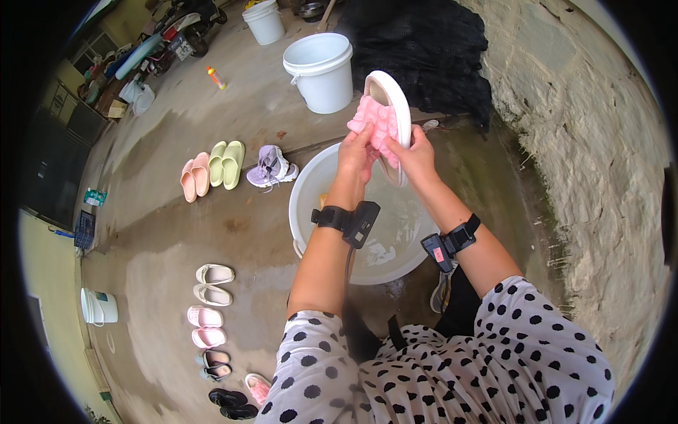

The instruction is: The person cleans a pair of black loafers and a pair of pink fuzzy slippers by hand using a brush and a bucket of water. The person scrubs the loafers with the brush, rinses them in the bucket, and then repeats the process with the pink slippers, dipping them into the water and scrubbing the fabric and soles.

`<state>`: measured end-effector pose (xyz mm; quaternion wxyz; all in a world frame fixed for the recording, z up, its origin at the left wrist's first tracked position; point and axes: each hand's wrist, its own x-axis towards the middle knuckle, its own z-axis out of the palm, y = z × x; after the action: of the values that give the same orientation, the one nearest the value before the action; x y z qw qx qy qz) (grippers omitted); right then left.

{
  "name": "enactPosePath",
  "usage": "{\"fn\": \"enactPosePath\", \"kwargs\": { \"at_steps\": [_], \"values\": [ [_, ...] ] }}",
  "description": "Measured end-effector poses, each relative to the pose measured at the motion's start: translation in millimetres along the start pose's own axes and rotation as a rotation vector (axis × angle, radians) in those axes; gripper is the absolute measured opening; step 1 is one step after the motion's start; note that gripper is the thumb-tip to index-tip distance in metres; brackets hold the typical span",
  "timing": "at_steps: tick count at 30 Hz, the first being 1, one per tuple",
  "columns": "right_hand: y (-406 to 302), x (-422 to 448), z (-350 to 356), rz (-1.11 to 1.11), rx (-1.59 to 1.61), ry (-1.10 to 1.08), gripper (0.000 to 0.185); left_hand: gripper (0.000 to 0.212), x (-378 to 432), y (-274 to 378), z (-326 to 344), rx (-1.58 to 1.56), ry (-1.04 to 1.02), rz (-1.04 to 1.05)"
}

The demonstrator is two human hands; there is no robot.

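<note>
A slipper with a puffy pink strap and a white sole [403, 114] is held up on its side above the far rim of a round basin. My left hand [357, 153] grips the pink strap from the left, thumb on the fabric. My right hand [416, 156] holds the slipper's white edge and strap from the right. Below, the wide white plastic basin [295, 212] holds cloudy water, with a small yellowish thing partly hidden behind my left forearm. A similar pink slipper [258, 388] lies on the floor beside my left sleeve.
White buckets [323, 74] stand beyond the basin, near black netting [418, 53]. Purple sneakers [271, 167], green slippers [226, 164] and peach slippers [195, 176] sit to the left. More footwear [206, 316] lines the wet concrete at lower left. A rough stone wall [593, 159] rises on the right.
</note>
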<state>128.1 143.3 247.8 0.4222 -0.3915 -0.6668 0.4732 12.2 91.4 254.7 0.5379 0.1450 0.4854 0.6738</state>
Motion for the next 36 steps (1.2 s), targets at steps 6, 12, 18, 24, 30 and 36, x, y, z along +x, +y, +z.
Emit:
{"fn": "enactPosePath", "kwargs": {
  "at_steps": [6,12,18,24,30,36],
  "values": [
    [-24.0,8.6,-25.0,0.506,0.541,-0.348,0.071,0.035,-10.6,16.3,-14.6,-0.061,-0.233,0.338],
    [4.4,20.4,-24.0,0.449,0.724,-0.104,0.040,0.020,-13.1,29.9,-21.3,0.352,-0.280,0.194],
    [-1.8,19.6,-25.3,0.352,0.666,-0.062,0.031,0.033,-8.1,28.0,-57.1,0.623,0.101,0.486],
    [-9.4,21.7,-30.2,0.416,0.682,-0.100,0.031,0.041,-10.8,26.3,-42.9,0.884,-0.047,0.195],
    [-3.8,11.0,-14.2,0.197,0.267,0.002,0.033,0.042,1.4,-4.7,-31.5,1.401,0.409,0.149],
    [9.4,22.8,-22.3,0.317,0.518,-0.005,0.029,0.037,-4.0,-6.3,-24.3,1.420,0.424,0.326]
  ]
}}
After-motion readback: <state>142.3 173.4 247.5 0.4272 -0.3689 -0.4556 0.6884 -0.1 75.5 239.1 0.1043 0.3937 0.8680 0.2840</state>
